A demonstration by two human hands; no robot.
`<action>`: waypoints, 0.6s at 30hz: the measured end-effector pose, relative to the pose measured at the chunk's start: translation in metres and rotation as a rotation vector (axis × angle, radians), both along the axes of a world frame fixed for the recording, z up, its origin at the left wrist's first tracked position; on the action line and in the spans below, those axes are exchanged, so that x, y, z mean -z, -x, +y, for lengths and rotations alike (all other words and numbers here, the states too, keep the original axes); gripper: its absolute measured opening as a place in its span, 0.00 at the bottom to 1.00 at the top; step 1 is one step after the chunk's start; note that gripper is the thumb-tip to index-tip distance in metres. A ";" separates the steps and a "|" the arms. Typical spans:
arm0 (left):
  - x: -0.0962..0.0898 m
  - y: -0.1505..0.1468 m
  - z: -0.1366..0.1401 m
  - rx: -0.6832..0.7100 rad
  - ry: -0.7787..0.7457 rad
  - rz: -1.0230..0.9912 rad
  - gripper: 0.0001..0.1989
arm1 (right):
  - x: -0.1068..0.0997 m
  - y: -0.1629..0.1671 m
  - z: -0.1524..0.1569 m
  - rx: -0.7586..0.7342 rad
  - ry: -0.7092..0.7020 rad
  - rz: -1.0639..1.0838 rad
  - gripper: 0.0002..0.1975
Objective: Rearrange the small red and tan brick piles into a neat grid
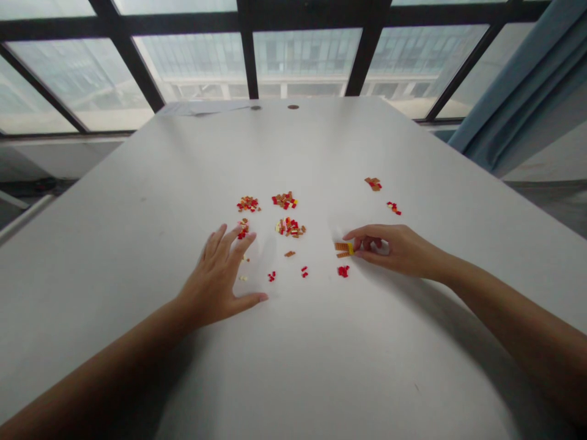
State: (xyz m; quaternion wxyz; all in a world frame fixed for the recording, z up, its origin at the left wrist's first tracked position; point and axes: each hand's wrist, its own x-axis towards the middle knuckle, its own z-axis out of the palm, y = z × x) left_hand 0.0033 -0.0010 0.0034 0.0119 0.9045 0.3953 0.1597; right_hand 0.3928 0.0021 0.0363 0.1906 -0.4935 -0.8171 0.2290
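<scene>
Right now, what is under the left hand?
The left hand lies flat, fingers spread, on the white table. Small red and cream bricks show at its fingertips; whatever lies beneath the palm is covered.

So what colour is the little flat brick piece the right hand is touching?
Orange-brown with a yellow end: the small flat brick piece at the right hand, seen in the head view.

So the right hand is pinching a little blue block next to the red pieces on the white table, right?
Not quite. The head view shows the right hand pinching a little orange-brown block with a yellow end, not a blue one. It is next to red pieces on the white table.
</scene>
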 end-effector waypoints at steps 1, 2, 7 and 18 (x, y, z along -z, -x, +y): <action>0.000 0.000 0.000 0.000 0.002 -0.002 0.50 | -0.001 0.001 0.001 -0.003 -0.020 -0.004 0.18; 0.000 0.000 0.000 -0.001 0.006 -0.004 0.50 | -0.001 0.002 0.001 -0.004 -0.047 -0.009 0.18; -0.001 0.001 0.000 0.000 0.016 -0.013 0.50 | 0.000 0.010 0.003 -0.074 -0.143 0.025 0.18; -0.001 0.002 0.000 -0.009 0.039 -0.027 0.50 | 0.011 0.004 0.008 -0.058 -0.149 0.054 0.13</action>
